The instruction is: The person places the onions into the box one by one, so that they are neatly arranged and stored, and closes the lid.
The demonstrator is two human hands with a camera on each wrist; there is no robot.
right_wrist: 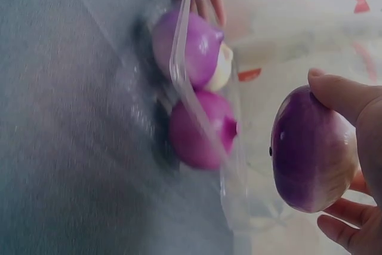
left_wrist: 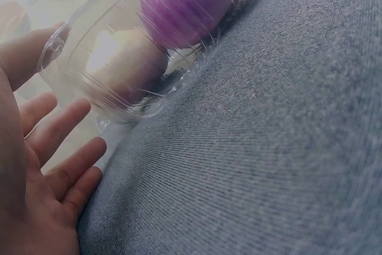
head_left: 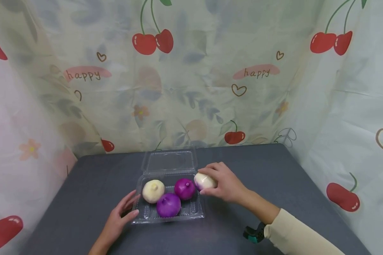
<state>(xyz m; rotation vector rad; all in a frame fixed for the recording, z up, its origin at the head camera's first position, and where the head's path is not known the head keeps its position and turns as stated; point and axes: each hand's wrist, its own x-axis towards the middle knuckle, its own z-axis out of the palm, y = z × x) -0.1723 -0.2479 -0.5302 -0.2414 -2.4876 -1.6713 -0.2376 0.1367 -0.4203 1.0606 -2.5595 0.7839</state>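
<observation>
A clear plastic clamshell box [head_left: 191,212] sits on the table with its lid [head_left: 170,161] folded back. Inside lie a white onion [head_left: 153,191], a magenta onion [head_left: 184,188] and a purple onion [head_left: 168,205]. Just over the box's right edge, my right hand [head_left: 225,182] holds a white-and-purple onion [right_wrist: 313,150] between thumb and fingers, its purple side toward the box in the right wrist view. My left hand [head_left: 118,216] is at the box's left side, fingers extended, a fingertip touching the rim [left_wrist: 51,49] in the left wrist view.
Dark grey cloth [head_left: 242,163] covers the table. Patterned curtains with cherries [head_left: 153,41] enclose the back and both sides. A dark device [head_left: 254,233] is strapped at my right wrist, beside the cream sleeve [head_left: 297,230].
</observation>
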